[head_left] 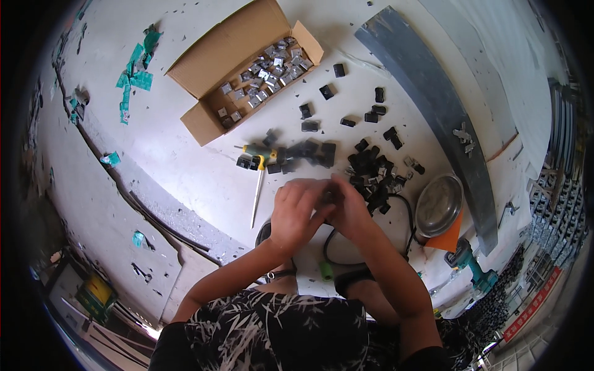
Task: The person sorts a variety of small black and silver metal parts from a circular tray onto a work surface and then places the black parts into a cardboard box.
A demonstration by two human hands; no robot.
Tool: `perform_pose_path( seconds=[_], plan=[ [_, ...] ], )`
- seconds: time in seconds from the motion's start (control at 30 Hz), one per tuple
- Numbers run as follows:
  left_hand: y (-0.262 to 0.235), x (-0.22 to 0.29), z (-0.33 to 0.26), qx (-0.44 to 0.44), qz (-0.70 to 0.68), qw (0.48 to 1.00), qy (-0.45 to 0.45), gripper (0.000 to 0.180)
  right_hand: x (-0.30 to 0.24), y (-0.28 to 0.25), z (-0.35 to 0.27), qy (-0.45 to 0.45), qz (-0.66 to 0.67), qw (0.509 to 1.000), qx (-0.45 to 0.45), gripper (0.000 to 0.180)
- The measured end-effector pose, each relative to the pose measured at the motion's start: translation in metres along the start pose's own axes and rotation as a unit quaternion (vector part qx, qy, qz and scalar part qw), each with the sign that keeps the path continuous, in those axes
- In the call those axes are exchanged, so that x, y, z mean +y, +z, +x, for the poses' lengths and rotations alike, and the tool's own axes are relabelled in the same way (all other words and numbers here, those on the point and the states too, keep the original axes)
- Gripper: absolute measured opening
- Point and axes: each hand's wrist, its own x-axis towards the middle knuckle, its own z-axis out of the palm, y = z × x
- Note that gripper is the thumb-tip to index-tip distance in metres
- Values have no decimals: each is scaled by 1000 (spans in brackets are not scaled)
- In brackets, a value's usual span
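My left hand (299, 209) and my right hand (348, 207) meet over the white worktop, fingers closed together around a small black piece (330, 196) that is mostly hidden between them. Just beyond the hands lies a pile of black plastic parts (371, 170), with more of them scattered farther out (326, 91). A screwdriver with a yellow and green handle (258, 162) lies to the left of the hands, its shaft pointing toward me.
An open cardboard box (210, 49) of small metal brackets (266, 71) stands at the back. A long grey metal strip (433, 99) curves along the right. A round metal lid (438, 204), an orange piece (448, 238), a green power tool (473, 266) and a black cable (405, 207) lie at right.
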Motion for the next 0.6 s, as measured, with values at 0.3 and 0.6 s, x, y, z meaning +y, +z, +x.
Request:
perform_pose_path(
  seconds=[0.3, 0.6],
  plan=[
    [5, -19, -17, -14, 52, 997, -47, 34, -87, 137, -10, -282, -149, 940, -118, 69],
    [54, -6, -29, -187, 120, 974, 34, 27, -17, -79, -54, -313, -797, 502, 118, 21]
  ],
)
